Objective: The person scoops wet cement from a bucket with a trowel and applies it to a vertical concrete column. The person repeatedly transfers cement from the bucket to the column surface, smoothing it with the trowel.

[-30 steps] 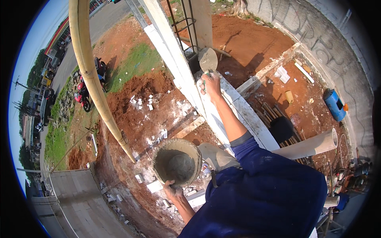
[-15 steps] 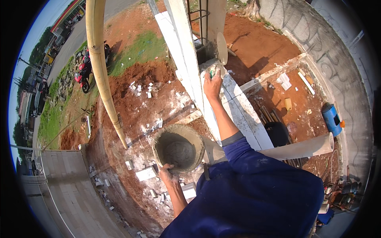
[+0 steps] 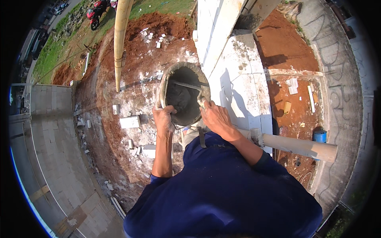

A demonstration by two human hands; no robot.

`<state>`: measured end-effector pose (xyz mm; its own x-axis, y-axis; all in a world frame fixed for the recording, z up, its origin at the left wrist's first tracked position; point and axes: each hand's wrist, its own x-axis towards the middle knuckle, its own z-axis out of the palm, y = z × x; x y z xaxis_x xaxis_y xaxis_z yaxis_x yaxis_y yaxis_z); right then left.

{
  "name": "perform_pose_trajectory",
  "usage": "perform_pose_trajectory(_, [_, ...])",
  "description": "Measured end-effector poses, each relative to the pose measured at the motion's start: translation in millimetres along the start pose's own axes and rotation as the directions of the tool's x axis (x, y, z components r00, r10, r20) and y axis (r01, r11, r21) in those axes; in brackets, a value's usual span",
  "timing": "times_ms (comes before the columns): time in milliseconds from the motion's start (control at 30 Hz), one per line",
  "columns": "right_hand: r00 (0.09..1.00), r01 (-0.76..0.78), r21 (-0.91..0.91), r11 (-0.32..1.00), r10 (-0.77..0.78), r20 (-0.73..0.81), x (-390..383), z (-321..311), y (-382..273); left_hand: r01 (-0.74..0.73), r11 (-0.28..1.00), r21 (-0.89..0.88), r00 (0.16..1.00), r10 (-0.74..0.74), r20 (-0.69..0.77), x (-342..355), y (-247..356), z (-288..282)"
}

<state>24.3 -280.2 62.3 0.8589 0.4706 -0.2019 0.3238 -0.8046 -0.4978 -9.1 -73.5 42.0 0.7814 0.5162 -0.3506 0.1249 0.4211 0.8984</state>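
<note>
Left hand (image 3: 163, 119) curled shut over the near left rim of a round, mortar-caked grey bucket (image 3: 183, 95), fingers wrapped onto the rim edge. Right hand (image 3: 216, 117) closed at the near right rim of the same bucket, fingers folded down over the edge; whether it also grips the handle of a tool there cannot be told. Bucket held up in front of the chest between both hands, mouth facing the camera, wet grey mortar in the bottom and a thin metal blade or bar (image 3: 189, 85) lying across the inside near the far wall. Both forearms bare; dark blue sleeves and shirt (image 3: 222, 194) fill the lower centre. Just right of the bucket, the top of a wall of white lightweight blocks (image 3: 242, 75), upper face smeared with grey mortar. A pale round pole (image 3: 301, 146) runs out to the right from below the right forearm. Left of the bucket, a yellowish bamboo pole (image 3: 120, 35) stands tall. Far below: red-brown bare earth (image 3: 119, 142) strewn with white block fragments, a grey paved slab (image 3: 51, 135) at left, a blue tub (image 3: 319, 135) at right.
</note>
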Motion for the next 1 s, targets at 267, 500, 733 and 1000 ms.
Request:
perform_pose_trajectory(267, [0.977, -0.115, 0.133, 0.984, 0.087, 0.195, 35.2, 9.6, 3.3, -0.223, 0.952, 0.211, 0.93, 0.142, 0.339, 3.7, 24.4, 29.9])
perform_pose_trajectory(500, [0.8, -0.564, 0.745, 0.356, 0.012, 0.6, 14.6, -23.6, 24.8, -0.325, 0.9, 0.291, 0.853, 0.146, 0.502, -1.1, 25.5, 46.6])
perform_pose_trajectory(733, [0.785, -0.618, 0.787, -0.007, -0.071, 0.616, 17.3, -60.0, 22.0, 0.012, 0.982, -0.188, 0.932, 0.057, 0.358, -14.5, 16.6, 68.2])
perform_pose_trajectory(1000, [0.851, -0.522, 0.828, -0.206, -0.06, 0.522, 7.0, -65.7, 43.3, 0.149, 0.881, -0.449, 0.957, -0.013, 0.291, 5.1, -7.6, 86.3])
